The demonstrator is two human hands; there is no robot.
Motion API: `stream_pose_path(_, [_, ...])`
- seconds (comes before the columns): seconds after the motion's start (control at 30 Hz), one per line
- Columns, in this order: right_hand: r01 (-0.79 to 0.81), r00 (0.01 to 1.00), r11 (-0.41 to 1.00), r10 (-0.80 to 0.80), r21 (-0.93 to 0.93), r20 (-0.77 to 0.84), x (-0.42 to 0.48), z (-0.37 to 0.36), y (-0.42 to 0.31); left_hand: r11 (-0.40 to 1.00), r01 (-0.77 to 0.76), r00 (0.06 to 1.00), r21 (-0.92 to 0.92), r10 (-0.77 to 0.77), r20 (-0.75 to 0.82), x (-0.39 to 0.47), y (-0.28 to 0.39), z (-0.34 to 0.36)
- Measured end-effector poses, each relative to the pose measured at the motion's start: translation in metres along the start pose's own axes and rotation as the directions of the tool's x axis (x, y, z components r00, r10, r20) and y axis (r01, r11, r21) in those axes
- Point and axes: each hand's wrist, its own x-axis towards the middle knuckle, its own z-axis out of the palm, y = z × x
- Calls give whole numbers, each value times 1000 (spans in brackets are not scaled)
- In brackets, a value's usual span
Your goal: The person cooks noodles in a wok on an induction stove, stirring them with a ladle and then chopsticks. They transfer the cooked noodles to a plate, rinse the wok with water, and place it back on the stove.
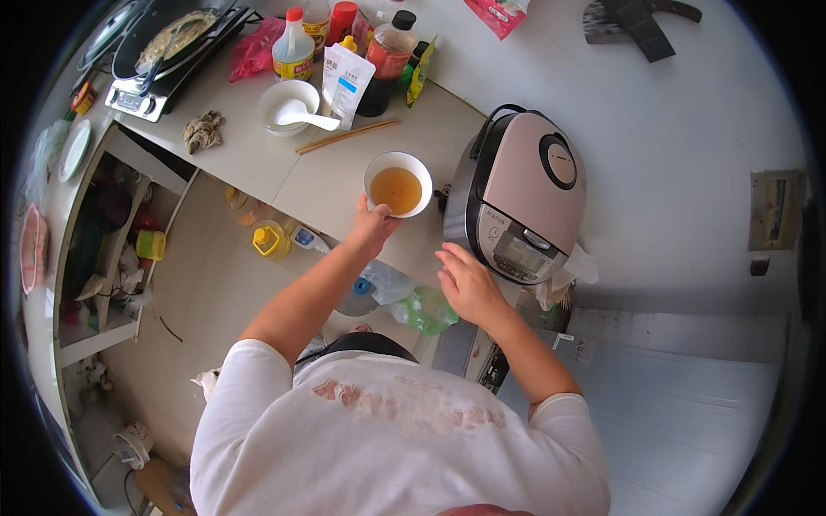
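Note:
My left hand [374,227] grips the near rim of a white bowl [423,174] that holds an amber liquid [395,190]. My right hand [470,284], with nothing in it, is held just in front of a pink and black rice cooker [532,187], fingers loosely spread. Beyond the bowl lies a pair of wooden chopsticks [347,137]. Further back a second white bowl [271,106] has a white spoon [308,119] in it, beside a white pouch [346,84]. Whether the held bowl touches the counter I cannot tell.
Several seasoning bottles [387,58] crowd the back of the counter [258,164]. At upper left a wok [177,45] with food and a spatula sits on an induction cooker [132,102]. A crumpled rag [203,131] lies nearby. Oil jugs [271,240] and plastic bags [423,309] are below the counter edge.

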Motion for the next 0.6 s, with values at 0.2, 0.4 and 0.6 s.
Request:
stream_pose_path(0.2, [-445,885,893,429,-59,-181,63,104,36,992,95,995,82,-98,29,-18,75,-50])
stream_pose_path(0.4, [-876,437,468,873,117,-218,165,121,57,986,146,989,80,-146,-3,-34,124,-85])
stream_pose_path(0.6, [-854,518,506,806,-123,-287,179,122,35,979,192,979,70,-196,58,-31,133,-106])
